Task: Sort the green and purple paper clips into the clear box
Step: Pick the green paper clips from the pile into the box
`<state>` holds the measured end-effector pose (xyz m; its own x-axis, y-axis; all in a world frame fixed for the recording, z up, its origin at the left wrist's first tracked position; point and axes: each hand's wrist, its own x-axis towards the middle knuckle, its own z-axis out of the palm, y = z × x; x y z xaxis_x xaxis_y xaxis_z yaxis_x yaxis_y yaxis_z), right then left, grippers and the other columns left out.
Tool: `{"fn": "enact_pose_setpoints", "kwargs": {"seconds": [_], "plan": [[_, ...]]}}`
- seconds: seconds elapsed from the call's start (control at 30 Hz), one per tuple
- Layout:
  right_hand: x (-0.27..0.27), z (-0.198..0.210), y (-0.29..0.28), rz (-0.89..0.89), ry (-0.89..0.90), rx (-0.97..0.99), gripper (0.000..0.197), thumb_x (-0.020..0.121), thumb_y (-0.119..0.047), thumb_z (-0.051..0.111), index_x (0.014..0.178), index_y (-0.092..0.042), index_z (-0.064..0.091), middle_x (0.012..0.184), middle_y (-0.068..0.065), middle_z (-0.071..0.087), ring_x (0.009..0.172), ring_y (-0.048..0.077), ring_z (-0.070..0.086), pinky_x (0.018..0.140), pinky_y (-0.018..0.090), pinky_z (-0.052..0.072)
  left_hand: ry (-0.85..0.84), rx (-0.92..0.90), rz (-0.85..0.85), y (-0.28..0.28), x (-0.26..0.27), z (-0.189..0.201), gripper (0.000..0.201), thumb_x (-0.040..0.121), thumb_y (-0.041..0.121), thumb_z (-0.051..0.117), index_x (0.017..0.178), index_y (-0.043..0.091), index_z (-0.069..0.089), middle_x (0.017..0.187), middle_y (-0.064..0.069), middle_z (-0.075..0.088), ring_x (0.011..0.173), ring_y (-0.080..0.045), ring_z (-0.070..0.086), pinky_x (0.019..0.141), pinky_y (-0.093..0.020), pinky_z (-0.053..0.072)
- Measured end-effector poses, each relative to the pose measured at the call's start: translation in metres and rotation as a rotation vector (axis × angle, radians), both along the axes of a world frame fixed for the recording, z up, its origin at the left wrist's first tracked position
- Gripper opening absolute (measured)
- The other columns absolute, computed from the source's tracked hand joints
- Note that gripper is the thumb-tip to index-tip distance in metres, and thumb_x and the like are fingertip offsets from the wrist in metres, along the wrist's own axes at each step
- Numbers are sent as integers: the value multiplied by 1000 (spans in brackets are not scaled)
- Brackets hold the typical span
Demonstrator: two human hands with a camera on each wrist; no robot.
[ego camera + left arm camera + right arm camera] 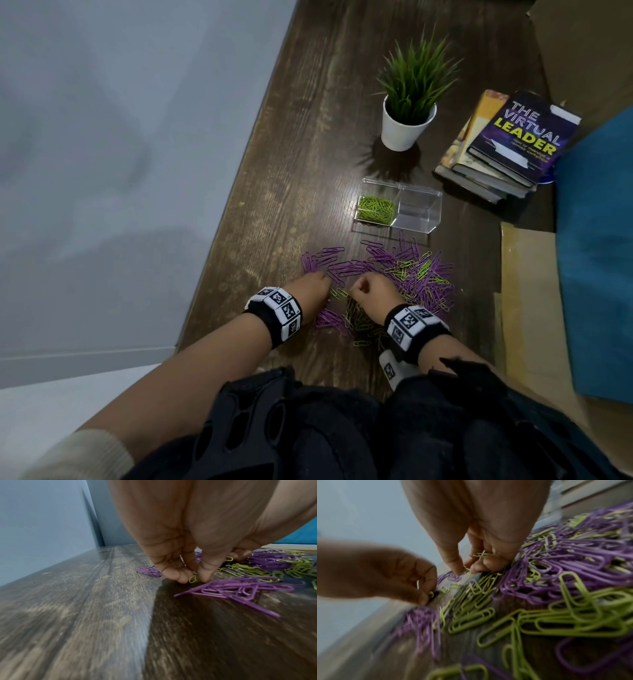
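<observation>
A mixed pile of purple paper clips (394,263) and green paper clips (363,318) lies on the dark wooden table. Beyond it stands the clear box (418,214) with two compartments; the left one holds green clips (375,209), the right one looks empty. My left hand (317,286) is down at the pile's left edge, thumb and finger pinching a green clip (193,578) against the table. My right hand (368,291) is beside it, pinching a green clip (467,570) at its fingertips, with more green clips (482,555) held in its curled fingers.
A potted plant in a white pot (406,128) stands behind the box. A stack of books (503,144) lies at the right, next to a blue cushion (596,257) and cardboard (524,291). The table's left edge (219,246) runs close to my left hand.
</observation>
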<state>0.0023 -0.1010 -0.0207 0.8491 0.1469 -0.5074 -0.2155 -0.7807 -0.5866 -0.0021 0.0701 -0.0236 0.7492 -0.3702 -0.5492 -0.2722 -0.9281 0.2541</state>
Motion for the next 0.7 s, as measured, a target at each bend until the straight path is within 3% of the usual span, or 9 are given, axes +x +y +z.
{"fn": "enact_pose_setpoints", "kwargs": {"seconds": [0.07, 0.17, 0.3, 0.4, 0.5, 0.6, 0.7], "plan": [[4, 3, -10, -127, 25, 100, 10, 90, -22, 62, 88, -12, 64, 86, 1, 65, 74, 16, 59, 63, 29, 47, 13, -62, 25, -2, 1, 2, 27, 90, 13, 56, 115, 8, 48, 119, -12, 52, 108, -29, 52, 92, -44, 46], [8, 6, -24, -297, 121, 298, 3, 89, -15, 62, 92, -15, 65, 89, 4, 68, 76, 16, 60, 67, 29, 49, -11, -147, 47, -6, 4, 5, 21, 90, 10, 54, 110, 10, 48, 112, -11, 56, 103, -29, 54, 84, -36, 44], [6, 12, -33, -412, 224, 440, 20, 92, 1, 47, 94, -8, 64, 81, 9, 61, 68, 17, 56, 60, 29, 48, -27, -175, 7, -12, 6, 6, 38, 88, 6, 56, 125, 14, 50, 125, -9, 55, 113, -27, 53, 92, -35, 43], [0, 14, -35, -281, 194, 313, 15, 94, -12, 51, 93, -9, 66, 82, 3, 62, 70, 15, 57, 59, 24, 48, -57, -181, -46, -12, 5, 5, 42, 88, 6, 56, 128, 14, 51, 128, -8, 53, 115, -27, 52, 94, -37, 45], [-11, 10, -29, -71, 58, 53, 13, 89, -25, 64, 89, -12, 66, 85, 0, 65, 74, 13, 59, 64, 24, 45, -134, -145, -75, -13, 3, 3, 34, 89, 12, 56, 123, 12, 53, 120, -8, 54, 109, -26, 54, 86, -36, 47], [-23, -1, -19, 81, -68, -147, 18, 87, -28, 65, 96, -13, 62, 95, 0, 59, 85, 16, 56, 76, 27, 45, -229, -68, -132, -15, 1, 2, 29, 91, 15, 54, 120, 10, 52, 117, -9, 51, 107, -27, 52, 78, -35, 45], [-29, -13, -15, 126, -162, -177, 12, 90, -22, 59, 96, -11, 58, 103, 5, 55, 95, 22, 55, 85, 32, 43, -275, 5, -191, -18, -1, 0, 30, 92, 12, 48, 121, 6, 46, 122, -12, 45, 112, -29, 47, 84, -38, 45]]}}
